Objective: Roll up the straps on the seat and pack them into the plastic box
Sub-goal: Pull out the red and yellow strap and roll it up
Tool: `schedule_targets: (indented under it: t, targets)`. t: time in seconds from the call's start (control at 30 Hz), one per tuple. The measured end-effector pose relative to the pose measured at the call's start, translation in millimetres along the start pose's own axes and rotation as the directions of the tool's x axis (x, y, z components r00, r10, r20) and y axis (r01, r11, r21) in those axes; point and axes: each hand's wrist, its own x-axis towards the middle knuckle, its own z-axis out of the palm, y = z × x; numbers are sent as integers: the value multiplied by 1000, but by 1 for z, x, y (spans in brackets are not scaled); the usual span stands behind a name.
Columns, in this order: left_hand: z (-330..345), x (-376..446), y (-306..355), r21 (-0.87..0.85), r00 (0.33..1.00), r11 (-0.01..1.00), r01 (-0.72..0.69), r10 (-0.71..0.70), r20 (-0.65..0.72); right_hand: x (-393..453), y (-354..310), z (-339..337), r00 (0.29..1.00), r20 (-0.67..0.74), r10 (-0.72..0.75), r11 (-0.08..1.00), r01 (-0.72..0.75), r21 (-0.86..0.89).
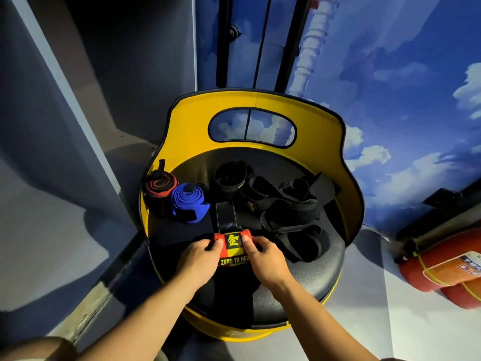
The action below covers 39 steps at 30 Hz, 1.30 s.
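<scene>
step: rolling the red strap point(232, 243) w/ both hands, roll sits near the front of the seat point(299, 282)
L hand point(200, 256): fingers curled, pinching the roll's left end
R hand point(261, 256): same on the right end, thumb on top
how-to: keep tension even on both ends so the roll doesn't cone; square the edges each turn; black velcro tab point(226, 216) points away from me — I'd finish by pressing it over the roll so it stays closed
strap look: red fabric, black patch w/ yellow character, "ZERO TO HE.." lettering on the black part under my thumbs
done so far: red/black roll point(160, 186) + blue roll point(188, 201) standing at the seat's left edge, touching
left: loose black straps point(281, 201) piled at back/right, approx half to go imo
box: plastic box not in view, can't say where it is
</scene>
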Motion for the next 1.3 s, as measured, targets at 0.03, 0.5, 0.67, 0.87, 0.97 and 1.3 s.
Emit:
schedule_targets:
  t: [0.03,0.5,0.67,0.87,0.97,1.3]
  targets:
    - [-1,1,4,-79,999,996,47,-46,13,3,-2,1,1000,-26,14,1000,-14,-12]
    - [-20,5,16,-689,922,619,378,-187,339,14,-13,-8,966,208,156,781,-250,573]
    - [-20,-1,10,-650,920,663,370,-162,358,-3,-15,-16,968,225,111,759,-229,610]
    - [-24,-9,7,-675,907,644,358,-68,417,-15,-10,-24,963,269,19,752,-191,631]
    - [-24,-11,6,-673,910,661,332,-37,413,-20,-9,-30,956,294,-19,766,-175,618]
    - [-37,-12,9,-707,927,620,340,-92,365,-12,-11,-49,991,28,-131,963,120,243]
